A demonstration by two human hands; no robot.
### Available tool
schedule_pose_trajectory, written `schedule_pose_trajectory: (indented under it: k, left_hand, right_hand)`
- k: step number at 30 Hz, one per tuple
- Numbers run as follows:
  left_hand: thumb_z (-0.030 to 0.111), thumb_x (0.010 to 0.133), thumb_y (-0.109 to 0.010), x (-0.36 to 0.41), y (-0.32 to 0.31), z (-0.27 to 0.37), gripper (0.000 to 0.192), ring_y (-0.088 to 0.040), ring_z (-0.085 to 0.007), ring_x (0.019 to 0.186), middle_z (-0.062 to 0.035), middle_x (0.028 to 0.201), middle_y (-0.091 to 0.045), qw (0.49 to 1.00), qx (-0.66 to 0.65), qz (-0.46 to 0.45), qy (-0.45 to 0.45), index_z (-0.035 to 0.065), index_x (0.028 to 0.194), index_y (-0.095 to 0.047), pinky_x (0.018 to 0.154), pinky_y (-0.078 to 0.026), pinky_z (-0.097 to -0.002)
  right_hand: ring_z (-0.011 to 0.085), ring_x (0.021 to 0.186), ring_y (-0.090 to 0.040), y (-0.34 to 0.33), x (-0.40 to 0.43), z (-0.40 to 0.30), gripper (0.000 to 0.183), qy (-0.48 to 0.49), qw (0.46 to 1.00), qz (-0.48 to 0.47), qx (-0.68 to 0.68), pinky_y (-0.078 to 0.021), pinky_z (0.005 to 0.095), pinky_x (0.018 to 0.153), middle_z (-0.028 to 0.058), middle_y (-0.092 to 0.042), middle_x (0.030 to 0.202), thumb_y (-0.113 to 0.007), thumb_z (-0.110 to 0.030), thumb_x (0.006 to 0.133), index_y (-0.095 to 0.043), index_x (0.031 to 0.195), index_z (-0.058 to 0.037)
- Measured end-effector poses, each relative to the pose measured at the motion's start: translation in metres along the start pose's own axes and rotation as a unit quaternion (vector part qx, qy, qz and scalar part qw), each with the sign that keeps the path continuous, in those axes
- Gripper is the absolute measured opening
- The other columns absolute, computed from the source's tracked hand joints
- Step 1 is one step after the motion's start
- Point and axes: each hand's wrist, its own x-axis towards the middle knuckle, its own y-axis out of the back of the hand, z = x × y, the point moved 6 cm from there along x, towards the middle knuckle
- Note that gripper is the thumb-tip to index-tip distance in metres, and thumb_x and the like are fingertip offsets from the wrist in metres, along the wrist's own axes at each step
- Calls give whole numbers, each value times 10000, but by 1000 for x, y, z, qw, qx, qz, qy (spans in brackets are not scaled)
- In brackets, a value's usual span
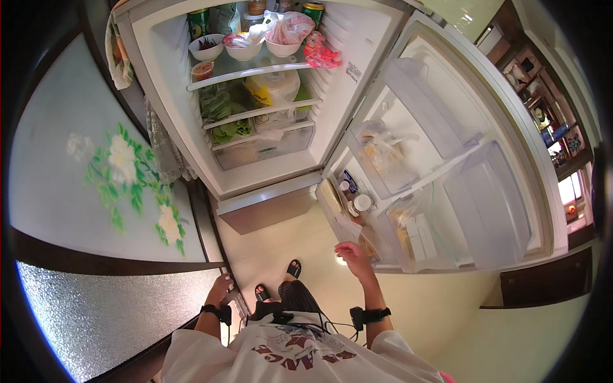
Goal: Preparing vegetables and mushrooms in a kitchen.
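Observation:
A refrigerator stands in front of me with its door (483, 158) swung out to the right. My right hand (355, 258) is raised near the lower door bins, its fingers partly bent and nothing seen in them. At the dark edge of the panelled door on the left is my left hand (221, 288); its fingers are partly hidden, so its hold is unclear. White bowls (242, 51) with food and plastic bags stand on the upper shelf. Below lie leafy greens (232, 130) and a bagged item (274, 87). The door bins hold a white-capped bottle (362, 203) and bagged food (382, 152).
A panel with painted flowers (123, 160) fills the left side. Lace cloth (163, 143) hangs beside the refrigerator. A wooden display shelf (536, 91) is at the far right, above a dark wooden piece (546, 279). Tiled floor (268, 239) lies between my feet and the refrigerator.

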Motion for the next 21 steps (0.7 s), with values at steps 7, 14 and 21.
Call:
schedule_pose_trajectory:
  k: [7, 14, 21]
  left_hand:
    - [234, 958, -621, 12, -20, -13, 307, -535, -125, 653, 18, 910, -627, 997, -55, -44, 38, 185, 1244, -724, 583, -459, -307]
    - [245, 981, -604, -8, -31, -24, 307, -677, -207, 861, -33, 1102, -683, 996, -13, -91, 6, 134, 1255, -686, 773, -570, -373]
    - [300, 968, -638, -49, -16, -45, 273, -692, -195, 853, -39, 1043, -711, 998, 20, -43, 32, 115, 1158, -704, 756, -581, -366]
  right_hand:
    - [123, 831, -685, 74, -131, -105, 228, 181, 928, 314, -81, -544, 263, 755, 59, -748, 958, -687, 9, 925, -718, 1148, -25]
    - [128, 858, -559, 171, -260, -102, 227, 327, 705, 629, -14, -443, 266, 710, 80, -634, 1093, -509, -114, 1041, -609, 1216, -10]
    - [254, 1336, -517, 258, -221, -100, 504, 262, 716, 647, 9, -403, 386, 1141, 181, -520, 1471, -461, -313, 1112, -475, 1470, 40]
